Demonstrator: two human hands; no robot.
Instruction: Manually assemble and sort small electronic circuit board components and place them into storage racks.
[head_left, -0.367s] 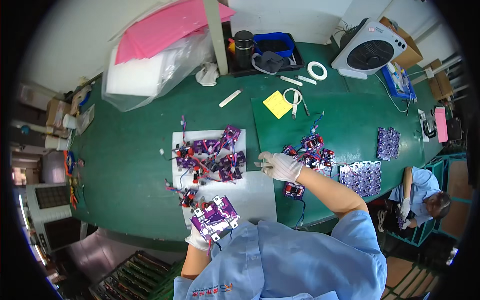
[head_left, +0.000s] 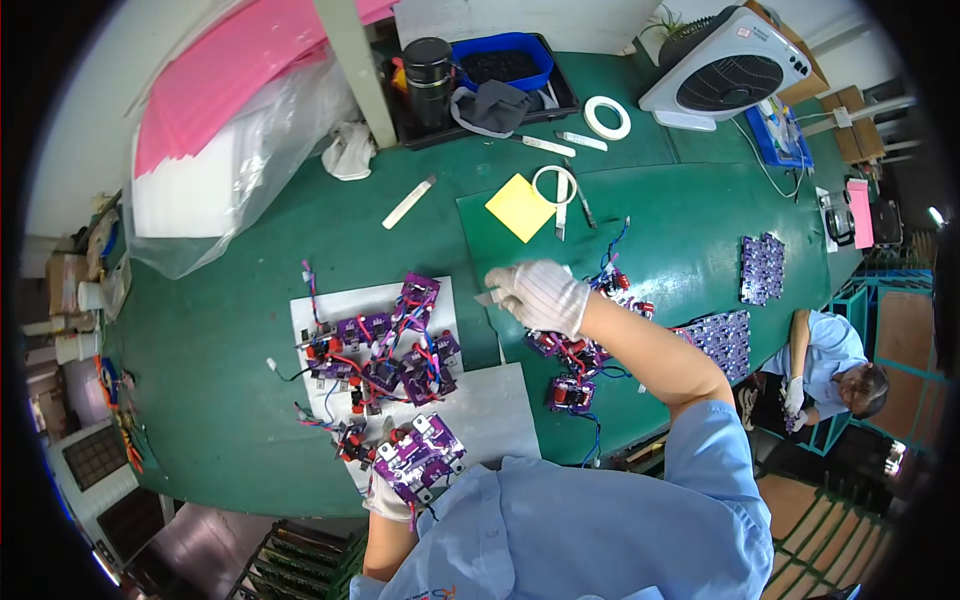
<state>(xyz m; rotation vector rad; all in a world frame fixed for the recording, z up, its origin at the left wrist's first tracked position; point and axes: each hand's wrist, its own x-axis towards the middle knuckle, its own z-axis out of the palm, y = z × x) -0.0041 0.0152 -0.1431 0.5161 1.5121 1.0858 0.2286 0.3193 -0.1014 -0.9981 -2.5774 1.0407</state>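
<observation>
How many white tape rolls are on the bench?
2: one white tape roll beside the black tray, and a thinner tape roll at the yellow paper's edge. Others may be hidden.

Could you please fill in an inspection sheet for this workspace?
Surface: green table, pale sheets beneath the left cluster.
Job's things: wired purple boards in two clusters; flat board groups farther right.
Clutter: tape roll, yellow note, black flask, white cloth.
Hands: gloved left hand holds a single board; right hand is over the table, its grip unclear.
Cables: red and blue leads tangled among the boards.
Surroundings: fan, co-worker at right.
</observation>
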